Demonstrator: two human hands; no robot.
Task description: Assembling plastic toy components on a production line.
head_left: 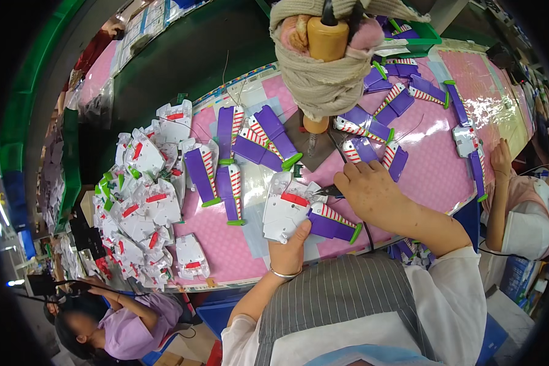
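My left hand (288,247) grips the lower edge of a white plastic shell (279,215) with a red part (294,199) set in it. My right hand (373,190) is closed around a small dark pointed tool (328,191), its kind mostly hidden by the fingers. The tool's tip is at the shell's upper right corner. A purple toy wing (332,226) with a red-striped edge and green tip lies against the shell's right side; whether it is joined on cannot be told. A small green circuit board (297,171) is just above the shell.
White shells (155,201) are heaped at left. Purple wings (259,149) lie farther back and right. A cloth-wrapped tool with an orange collar (327,39) hangs over a dark mat (323,155). At right, a shell bears two wings (466,141) near a co-worker's hand (501,157); another person sits lower left.
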